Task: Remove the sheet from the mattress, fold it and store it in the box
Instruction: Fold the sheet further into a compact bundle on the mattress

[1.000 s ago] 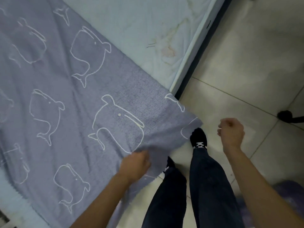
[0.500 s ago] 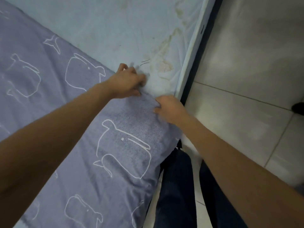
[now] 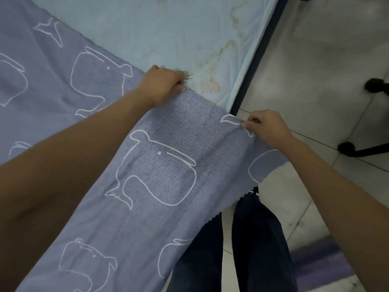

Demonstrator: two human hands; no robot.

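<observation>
The purple sheet (image 3: 160, 169) with white whale shapes lies on the pale blue mattress (image 3: 168, 28). The left hand (image 3: 163, 86) pinches its edge on the bed. The right hand (image 3: 266, 128) pinches the corner out past the bed's side, over the tiled floor (image 3: 315, 60). Black chair feet (image 3: 347, 147) stand close by.

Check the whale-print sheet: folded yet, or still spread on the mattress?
Mostly spread. The sheet lies flat, bare mattress beyond; left hand and right hand pinch its edge.
</observation>
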